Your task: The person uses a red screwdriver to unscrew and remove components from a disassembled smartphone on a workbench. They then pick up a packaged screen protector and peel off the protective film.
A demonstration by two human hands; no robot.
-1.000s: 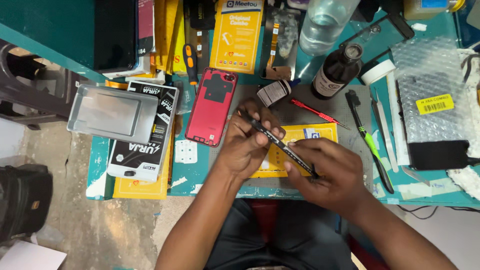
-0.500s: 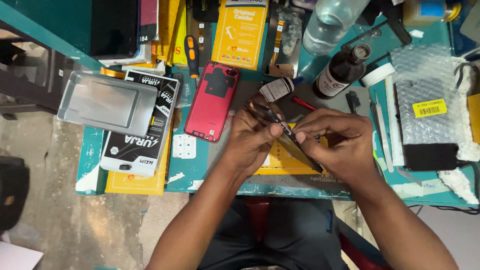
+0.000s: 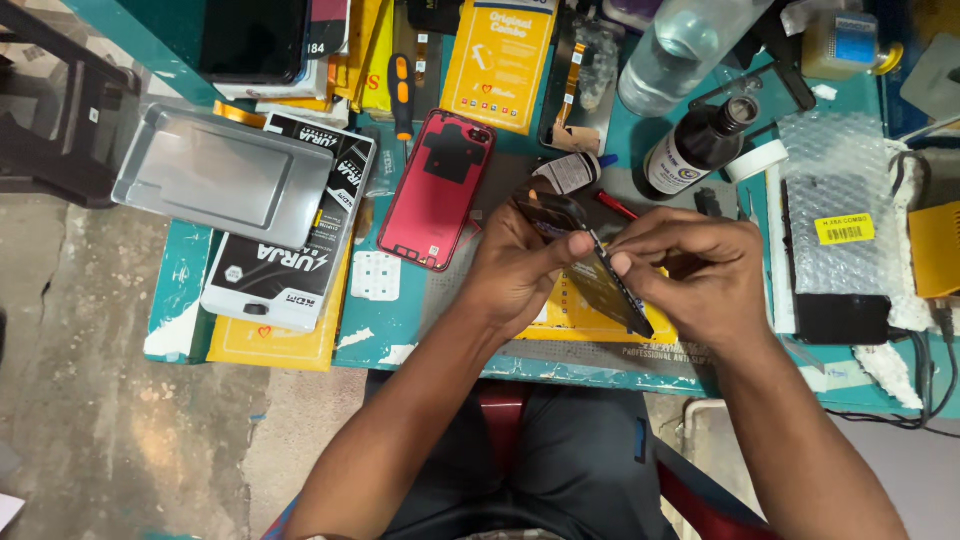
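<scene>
Held edge-on above the desk (image 3: 180, 290), over a yellow card (image 3: 575, 315): a dark phone screen panel (image 3: 600, 275), tilted, upper end toward the left hand (image 3: 520, 265), lower end under the right hand (image 3: 695, 275). Left grip closed around the panel's upper end, thumb laid along its face, fingers curled behind. Right grip pinched shut on the panel's middle edge, fingertips (image 3: 622, 262) meeting the left thumb, remaining fingers folded over the lower part. Just left of the hands, flat on the desk: a red phone back cover (image 3: 435, 190), inner side up with a black patch near its top. Further left, a grey metal tray (image 3: 220, 175) resting on a black-and-white box (image 3: 290, 255). Beside the cover's lower end, a small white adhesive sheet (image 3: 377, 275). Behind the hands, a small white-labelled bottle (image 3: 568, 172) lying on its side, a dark glass bottle (image 3: 697, 148) leaning, a clear plastic bottle (image 3: 680, 45). At far right, bubble wrap (image 3: 835, 195) with a yellow sticker. Above the cover, a screwdriver with orange-and-black handle (image 3: 402, 95).
</scene>
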